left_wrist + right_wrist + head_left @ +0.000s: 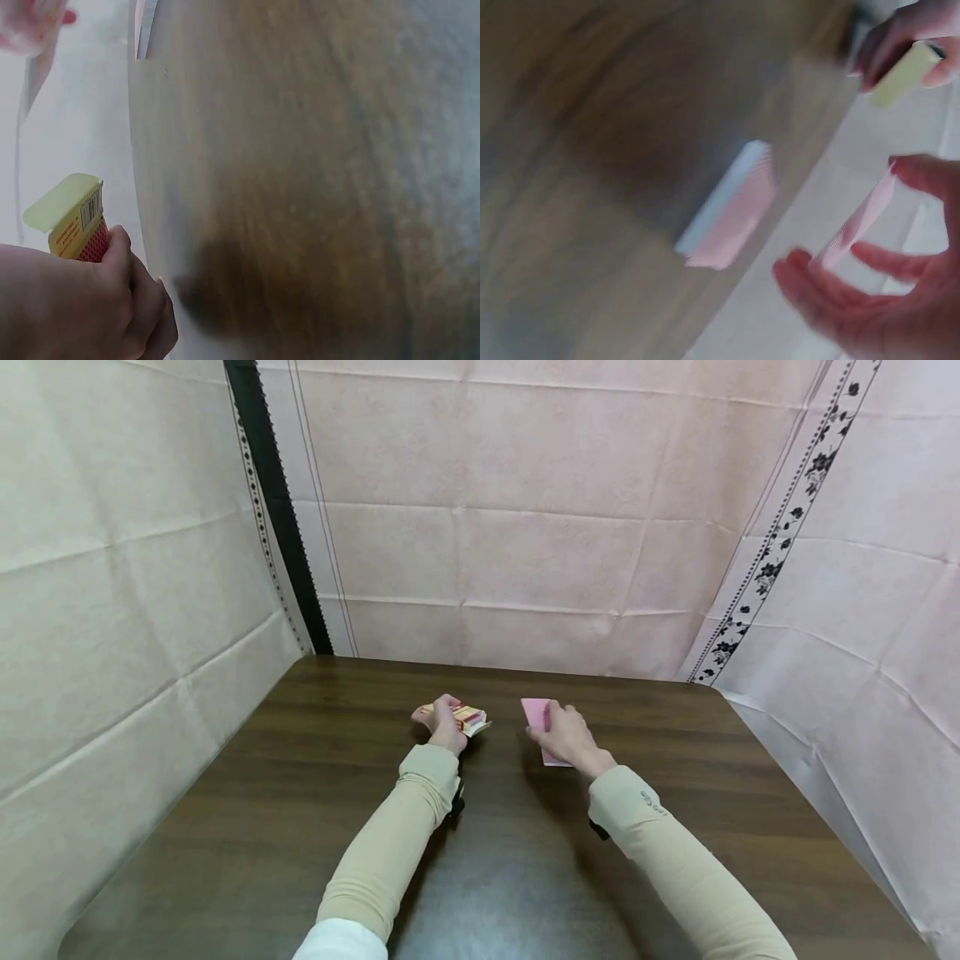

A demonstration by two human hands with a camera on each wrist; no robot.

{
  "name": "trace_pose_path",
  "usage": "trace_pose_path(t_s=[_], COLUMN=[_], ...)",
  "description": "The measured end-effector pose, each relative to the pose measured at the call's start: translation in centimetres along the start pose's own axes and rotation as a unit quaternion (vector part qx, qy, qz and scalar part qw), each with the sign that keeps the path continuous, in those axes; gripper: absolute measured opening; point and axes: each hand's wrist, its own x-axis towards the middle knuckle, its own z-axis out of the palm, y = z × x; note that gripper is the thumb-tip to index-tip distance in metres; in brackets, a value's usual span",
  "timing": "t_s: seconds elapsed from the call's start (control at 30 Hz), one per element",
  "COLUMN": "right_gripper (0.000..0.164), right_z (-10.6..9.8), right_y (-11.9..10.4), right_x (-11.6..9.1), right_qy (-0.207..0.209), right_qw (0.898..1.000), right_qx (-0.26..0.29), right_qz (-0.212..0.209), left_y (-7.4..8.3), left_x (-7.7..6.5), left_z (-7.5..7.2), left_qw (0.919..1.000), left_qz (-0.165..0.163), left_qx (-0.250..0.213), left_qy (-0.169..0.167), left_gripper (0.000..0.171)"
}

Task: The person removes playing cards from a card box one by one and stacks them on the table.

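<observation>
A yellow-and-red card box (81, 234), its end flap (66, 201) swung out, is gripped over a dark wooden table (510, 877) in a person's left hand (442, 723), whose fingers are curled round its sides. To the right, a pink card (859, 219) is pinched by its edges between the spread digits of the right hand (567, 737); whether one card or a thin packet is held cannot be told. Just beside it, a pink stack (731, 217) with a white side is seen on the tabletop. The box, apparently thin cardboard, is likely light and easily crushed, best held by its broad sides with the flap left free. The card is probably light, springy and a little slippery, best taken by opposite edges; the stack is best squared and lifted by its sides, lest it fan out.
</observation>
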Motion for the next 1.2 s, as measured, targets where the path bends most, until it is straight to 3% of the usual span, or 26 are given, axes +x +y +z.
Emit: trace_pose_path(t_s=[0.13,0.23,0.47,1.0,1.2], right_gripper=[0.053,0.055,0.057,0.056,0.057], right_z=[0.8,1.5,2.3,3.4,3.5], right_y=[1.6,2.3,2.6,2.3,2.2], right_x=[-0.2,-0.4,-0.5,-0.4,-0.5], right_qy=[0.014,0.008,-0.021,-0.005,-0.017], right_qw=[0.996,0.992,0.986,0.983,0.982], right_qx=[-0.056,-0.099,-0.152,-0.175,-0.178], right_qz=[0.064,0.079,0.064,0.057,0.060], left_y=[-0.1,-0.3,-0.5,-0.5,-0.5], left_x=[-0.3,-0.4,-0.3,-0.7,-0.7], left_z=[0.0,0.0,0.2,0.3,0.1], left_qw=[0.9998,0.9995,0.9991,0.9979,0.9976], left_qz=[-0.009,-0.005,-0.002,0.000,-0.012], left_qx=[0.015,0.031,0.041,0.065,0.068], left_qy=[-0.001,0.003,0.005,-0.001,-0.002], left_gripper=[0.080,0.080,0.079,0.077,0.083])
